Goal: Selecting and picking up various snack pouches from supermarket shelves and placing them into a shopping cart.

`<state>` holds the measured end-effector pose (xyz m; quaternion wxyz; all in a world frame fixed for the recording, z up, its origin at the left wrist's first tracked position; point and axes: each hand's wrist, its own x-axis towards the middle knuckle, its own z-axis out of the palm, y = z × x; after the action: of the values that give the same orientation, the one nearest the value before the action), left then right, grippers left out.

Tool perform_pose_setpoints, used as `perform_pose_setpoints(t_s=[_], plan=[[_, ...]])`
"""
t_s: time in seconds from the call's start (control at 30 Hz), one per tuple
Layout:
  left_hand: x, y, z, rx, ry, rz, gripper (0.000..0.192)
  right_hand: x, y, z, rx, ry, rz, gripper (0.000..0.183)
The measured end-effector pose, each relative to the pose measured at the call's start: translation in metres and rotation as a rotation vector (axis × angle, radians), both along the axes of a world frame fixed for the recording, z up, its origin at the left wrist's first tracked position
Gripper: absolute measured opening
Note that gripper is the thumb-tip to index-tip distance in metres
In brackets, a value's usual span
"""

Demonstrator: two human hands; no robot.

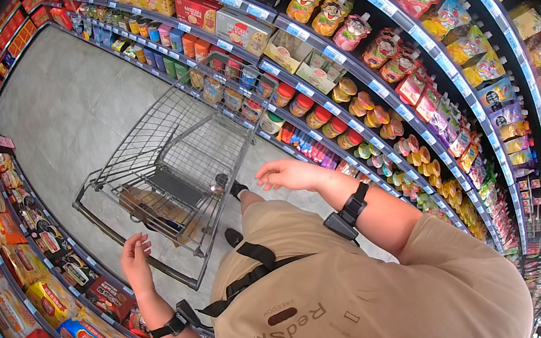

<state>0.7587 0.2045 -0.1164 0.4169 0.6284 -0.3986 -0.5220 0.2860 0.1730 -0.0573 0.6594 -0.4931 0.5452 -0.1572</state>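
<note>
A metal wire shopping cart stands on the floor ahead of me. Its dark handle bar runs along the near left side. My left hand is at the handle's outer edge, fingers loosely bent with nothing in them; contact with the bar cannot be told. Right of the cart, my right hand hangs in the air with its fingers apart, empty. Through the wires near the handle shows a brown cardboard-like object; its exact place in or under the cart is unclear. Dark straps with small devices circle both wrists.
A long shelf on the right bears coffee boxes, red-lidded jars, jelly cups and spouted pouches. Lower shelves of packaged foods line the left. Grey tiled floor stretches between them towards another shelf at the far end.
</note>
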Motion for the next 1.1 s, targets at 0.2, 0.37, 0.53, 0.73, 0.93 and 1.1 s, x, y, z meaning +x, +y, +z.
perform_pose_setpoints(t_s=[0.2,0.37,0.53,0.73,0.93,1.1], plan=[[-0.037,-0.043,-0.005,0.045,-0.028,-0.148,0.021,0.007,-0.062,-0.014,0.055,-0.017,0.049,0.030],[-0.074,-0.076,-0.037,0.223,0.048,-0.159,0.021,0.018,-0.116,-0.059,0.154,-0.082,0.026,0.027],[-0.111,-0.099,-0.112,0.362,0.036,-0.219,0.021,0.036,-0.159,-0.120,0.351,-0.047,0.050,0.027],[-0.158,-0.108,-0.213,0.638,0.110,-0.129,0.021,0.084,-0.182,-0.208,0.561,0.047,0.023,0.030],[-0.184,-0.107,-0.312,0.747,-0.172,-0.225,0.047,0.110,-0.173,-0.323,0.202,0.298,0.553,0.029],[-0.205,-0.108,-0.357,0.918,0.138,-0.176,0.046,0.144,-0.145,-0.392,0.011,0.435,1.130,0.023]])
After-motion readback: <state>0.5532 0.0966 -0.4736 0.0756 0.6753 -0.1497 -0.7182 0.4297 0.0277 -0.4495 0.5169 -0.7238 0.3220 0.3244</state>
